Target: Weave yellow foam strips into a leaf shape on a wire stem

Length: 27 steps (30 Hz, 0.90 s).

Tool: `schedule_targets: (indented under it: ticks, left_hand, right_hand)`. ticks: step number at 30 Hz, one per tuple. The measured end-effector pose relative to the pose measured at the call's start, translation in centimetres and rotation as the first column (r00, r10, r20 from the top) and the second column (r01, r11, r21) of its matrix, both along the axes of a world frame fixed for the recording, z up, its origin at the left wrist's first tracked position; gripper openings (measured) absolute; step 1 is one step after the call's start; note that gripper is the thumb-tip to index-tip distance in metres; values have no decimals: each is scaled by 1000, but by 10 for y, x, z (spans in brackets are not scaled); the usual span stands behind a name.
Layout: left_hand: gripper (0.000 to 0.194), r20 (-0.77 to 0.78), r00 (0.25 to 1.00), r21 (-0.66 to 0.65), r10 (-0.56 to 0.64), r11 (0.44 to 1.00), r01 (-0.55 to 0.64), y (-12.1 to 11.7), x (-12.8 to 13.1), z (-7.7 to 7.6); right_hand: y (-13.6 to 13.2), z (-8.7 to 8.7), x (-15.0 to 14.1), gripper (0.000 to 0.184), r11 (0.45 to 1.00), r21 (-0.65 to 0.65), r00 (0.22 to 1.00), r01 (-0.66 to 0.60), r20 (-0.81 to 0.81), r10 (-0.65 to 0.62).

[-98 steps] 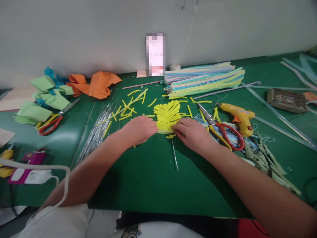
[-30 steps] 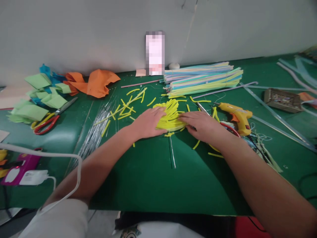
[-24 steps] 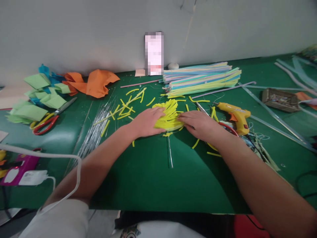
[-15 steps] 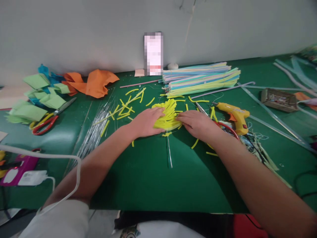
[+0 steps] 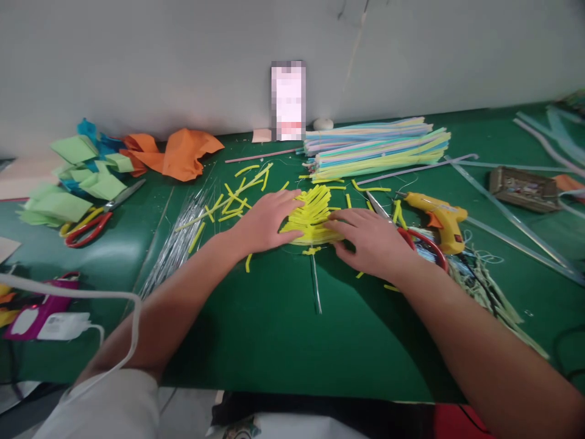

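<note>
A leaf-shaped fan of short yellow straw pieces lies on the green table, with a thin clear stem running toward me. My left hand lies flat with fingers stretched over the fan's left side. Resting on the fan's right edge, my right hand has its fingers spread and pressing down. Neither hand holds anything. Loose yellow straw bits are scattered to the left of the fan.
Yellow glue gun and red-handled scissors sit right of my right hand. A bundle of long pastel straws lies behind. Clear wires, another pair of scissors, green paper and orange paper lie left.
Both hands shifted from pinching the fan's lower edge to lying flat on its sides. A few yellow bits now lie near my right wrist.
</note>
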<state>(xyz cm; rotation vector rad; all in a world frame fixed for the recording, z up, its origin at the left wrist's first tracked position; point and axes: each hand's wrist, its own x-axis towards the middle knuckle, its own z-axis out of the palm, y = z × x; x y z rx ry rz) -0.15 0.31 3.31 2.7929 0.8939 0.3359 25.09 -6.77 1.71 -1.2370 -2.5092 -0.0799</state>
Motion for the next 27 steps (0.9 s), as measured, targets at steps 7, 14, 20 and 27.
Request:
schedule_targets:
  ticks: [7,14,20,27]
  left_hand:
    - [13,-365,931,-26,-22,1000,13,-19,-3,38]
    - [18,-553,827,80,102,994,-70,-27,-1,35]
    - [17,-544,837,96,61,995,-9,-21,-4,30]
    - [14,-456,889,78,-49,993,94,-27,-1,35]
  right_hand:
    - [1,-4,-3,19,994,26,994,-107,2,107]
    - [1,-7,-7,20,992,-52,993,-114,15,115]
    - [0,-8,-8,20,992,-49,993,-117,14,118]
    - [-2,-4,-2,21,1000,7,997,-17,-80,17]
